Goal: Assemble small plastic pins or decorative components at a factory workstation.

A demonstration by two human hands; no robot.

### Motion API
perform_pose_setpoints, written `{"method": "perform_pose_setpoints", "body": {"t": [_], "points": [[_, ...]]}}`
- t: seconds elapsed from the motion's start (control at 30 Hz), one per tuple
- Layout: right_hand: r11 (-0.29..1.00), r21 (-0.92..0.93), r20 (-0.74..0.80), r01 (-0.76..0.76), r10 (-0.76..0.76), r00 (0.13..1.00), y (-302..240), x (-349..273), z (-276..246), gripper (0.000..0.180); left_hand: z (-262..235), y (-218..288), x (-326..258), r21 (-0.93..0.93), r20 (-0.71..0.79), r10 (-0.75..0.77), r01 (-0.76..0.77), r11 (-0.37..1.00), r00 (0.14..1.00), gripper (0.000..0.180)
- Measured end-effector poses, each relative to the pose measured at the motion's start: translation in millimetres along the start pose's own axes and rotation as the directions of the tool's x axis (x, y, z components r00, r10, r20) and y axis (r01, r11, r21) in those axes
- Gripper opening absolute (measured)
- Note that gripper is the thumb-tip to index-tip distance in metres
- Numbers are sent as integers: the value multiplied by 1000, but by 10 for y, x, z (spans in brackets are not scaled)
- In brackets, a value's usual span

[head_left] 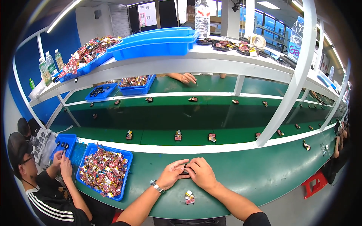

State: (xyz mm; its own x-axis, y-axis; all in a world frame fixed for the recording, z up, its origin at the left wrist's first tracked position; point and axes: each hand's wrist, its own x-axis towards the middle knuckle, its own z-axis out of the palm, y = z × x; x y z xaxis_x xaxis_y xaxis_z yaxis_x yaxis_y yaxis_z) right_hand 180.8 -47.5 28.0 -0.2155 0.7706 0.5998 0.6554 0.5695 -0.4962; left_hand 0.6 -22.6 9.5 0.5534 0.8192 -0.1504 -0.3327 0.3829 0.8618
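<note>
My left hand (172, 175) and my right hand (201, 173) meet over the green work surface (241, 169). A small dark piece (185, 168) is pinched between their fingers; mostly covered, its kind cannot be made out. A metal-banded watch (157, 186) is on my left wrist. Just below my hands lies a small part with red, white and yellow labels and a black edge (189, 197), touched by neither hand. To the left stands a blue tray (131, 156) heaped with many similar labelled pieces.
Labelled parts (178, 135) sit spaced along the green belt (158, 137) beyond a white rail. A person (56, 196) works at left beside a small blue tray (71, 137). White posts (288, 101) carry a shelf with blue bins (151, 51) and bottles. Another person's hand (188, 78) shows across.
</note>
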Motion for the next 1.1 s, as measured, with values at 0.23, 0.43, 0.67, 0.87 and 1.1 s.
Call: {"method": "perform_pose_setpoints", "body": {"t": [0.23, 0.43, 0.67, 0.87, 1.1], "points": [[997, -56, -66, 62, -65, 996, -32, 12, -34, 15, -22, -42, 21, -14, -11, 11, -11, 1000, 1000, 29], [980, -172, -54, 100, -111, 992, -15, -25, -29, 14, 35, -3, 6, -34, -7, -14, 14, 999, 1000, 33], [984, -27, 59, 177, -176, 983, 126, 19, -133, 21, 0, -26, 23, -54, 13, -4, 5, 999, 1000, 34], [993, 41, 133, 114, -118, 984, 132, 71, -201, 19, -17, -39, 13, -58, 14, 21, -20, 998, 1000, 34], [992, 129, 120, 5, -21, 993, 174, 61, -187, 16, -5, -35, 23, 19, 86, 67, -69, 997, 994, 40]]}}
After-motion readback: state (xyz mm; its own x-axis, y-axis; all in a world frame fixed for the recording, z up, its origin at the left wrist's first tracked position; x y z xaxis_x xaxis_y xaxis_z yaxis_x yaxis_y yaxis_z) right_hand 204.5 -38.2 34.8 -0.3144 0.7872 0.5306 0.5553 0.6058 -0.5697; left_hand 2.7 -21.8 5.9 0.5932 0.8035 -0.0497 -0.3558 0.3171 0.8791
